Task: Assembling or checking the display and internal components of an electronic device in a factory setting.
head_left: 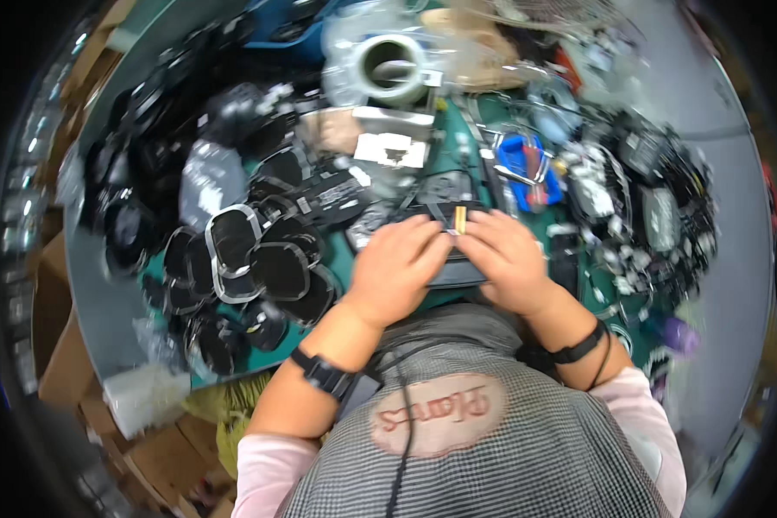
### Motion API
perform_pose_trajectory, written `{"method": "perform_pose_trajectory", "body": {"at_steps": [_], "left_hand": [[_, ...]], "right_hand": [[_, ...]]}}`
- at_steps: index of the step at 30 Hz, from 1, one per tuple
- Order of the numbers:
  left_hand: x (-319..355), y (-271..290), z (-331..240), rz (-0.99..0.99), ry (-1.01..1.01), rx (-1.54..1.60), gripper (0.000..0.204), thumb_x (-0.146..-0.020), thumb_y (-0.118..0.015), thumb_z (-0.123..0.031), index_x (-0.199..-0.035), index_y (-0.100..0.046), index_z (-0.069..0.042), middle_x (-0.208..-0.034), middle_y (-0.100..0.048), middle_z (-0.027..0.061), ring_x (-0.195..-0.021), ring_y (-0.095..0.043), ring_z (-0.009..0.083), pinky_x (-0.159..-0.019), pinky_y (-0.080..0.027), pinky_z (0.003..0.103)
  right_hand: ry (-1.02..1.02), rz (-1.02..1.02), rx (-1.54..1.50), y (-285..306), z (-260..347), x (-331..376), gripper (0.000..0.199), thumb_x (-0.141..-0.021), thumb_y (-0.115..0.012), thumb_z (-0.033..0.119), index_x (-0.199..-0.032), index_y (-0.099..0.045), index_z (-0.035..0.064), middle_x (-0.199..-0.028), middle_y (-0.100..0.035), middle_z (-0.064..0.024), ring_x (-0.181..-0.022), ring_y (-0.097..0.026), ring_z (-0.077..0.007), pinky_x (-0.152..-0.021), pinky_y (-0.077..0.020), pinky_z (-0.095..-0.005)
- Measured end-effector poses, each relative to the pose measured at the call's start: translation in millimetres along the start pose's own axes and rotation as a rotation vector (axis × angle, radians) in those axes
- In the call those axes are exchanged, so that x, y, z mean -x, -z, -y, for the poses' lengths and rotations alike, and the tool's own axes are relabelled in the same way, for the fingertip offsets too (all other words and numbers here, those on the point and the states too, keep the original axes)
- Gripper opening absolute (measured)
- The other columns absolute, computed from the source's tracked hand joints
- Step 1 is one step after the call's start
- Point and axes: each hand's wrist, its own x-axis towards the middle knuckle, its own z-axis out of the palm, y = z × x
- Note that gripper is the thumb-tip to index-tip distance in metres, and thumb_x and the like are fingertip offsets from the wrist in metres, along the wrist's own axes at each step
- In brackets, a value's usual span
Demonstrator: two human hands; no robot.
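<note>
A black, flat part with rounded corners [455, 274] lies on the green work surface close to my body. My left hand [397, 262] is closed on its left side, fingers reaching over its far edge. From the other side, my right hand [511, 262] grips it too, its fingertips near those of the left. Between the fingertips shows a small yellow-gold strip [460, 219]. Motion blur and my fingers hide the part's details. Just beyond my hands are dark flat pieces [447, 187].
Black rounded pads with silvery rims [233, 243] pile up at left. A pale roll [390, 69] stands at the back, with a white-labelled metallic item [392, 149] before it. A blue tray [516, 164] holds tools. Black and white small parts [643, 216] heap at right.
</note>
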Motion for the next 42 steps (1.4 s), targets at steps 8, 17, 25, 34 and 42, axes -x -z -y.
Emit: {"method": "perform_pose_trajectory", "body": {"at_steps": [8,17,25,34,42], "left_hand": [[8,13,-12,0.055,-0.113,-0.13,0.055,-0.059,-0.06,0.006,-0.114,-0.065,0.001,-0.118,-0.064,0.018,-0.111,-0.061,0.0393,-0.095,-0.047,0.046],[-29,17,-18,-0.07,-0.198,-0.084,0.043,-0.085,-0.067,-0.003,-0.126,-0.056,0.004,-0.124,-0.061,0.0192,-0.111,-0.059,0.0358,-0.099,-0.045,0.043],[-56,-11,-50,0.015,-0.337,-0.014,0.05,-0.082,-0.071,-0.004,-0.128,-0.055,0.004,-0.124,-0.062,0.0164,-0.111,-0.059,0.0348,-0.097,-0.044,0.044],[-72,-36,-85,0.151,-0.402,-0.069,0.045,-0.087,-0.072,-0.011,-0.124,-0.055,0.007,-0.12,-0.061,0.024,-0.11,-0.061,0.0388,-0.096,-0.049,0.047],[-108,-47,-106,0.035,-0.344,-0.021,0.055,-0.085,-0.076,-0.014,-0.128,-0.049,0.007,-0.123,-0.059,0.0218,-0.11,-0.06,0.0365,-0.095,-0.052,0.044]], "right_hand": [[-0.085,-0.281,0.039,-12,30,29,0.039,-0.082,-0.061,0.018,-0.121,-0.062,0.0152,-0.123,-0.06,-0.0088,-0.119,-0.057,-0.0282,-0.105,-0.0422,-0.0445],[-1.102,-0.524,0.599,26,36,253,0.057,-0.073,-0.075,0.025,-0.127,-0.058,0.0142,-0.135,-0.046,-0.0149,-0.124,-0.046,-0.0374,-0.104,-0.0387,-0.0511],[-1.54,-0.05,0.858,27,44,427,0.07,-0.08,-0.069,0.052,-0.144,-0.044,0.0398,-0.158,-0.025,-0.0169,-0.148,-0.019,-0.032,-0.113,-0.015,-0.0665],[-1.572,0.095,1.004,75,-2,494,0.061,-0.09,-0.062,0.044,-0.146,-0.038,0.0448,-0.156,-0.033,-0.0097,-0.148,-0.022,-0.0277,-0.115,-0.016,-0.0635],[-1.543,0.094,1.001,128,-20,549,0.06,-0.089,-0.066,0.027,-0.144,-0.045,0.0384,-0.155,-0.035,-0.008,-0.147,-0.025,-0.0269,-0.119,-0.0186,-0.0524]]}}
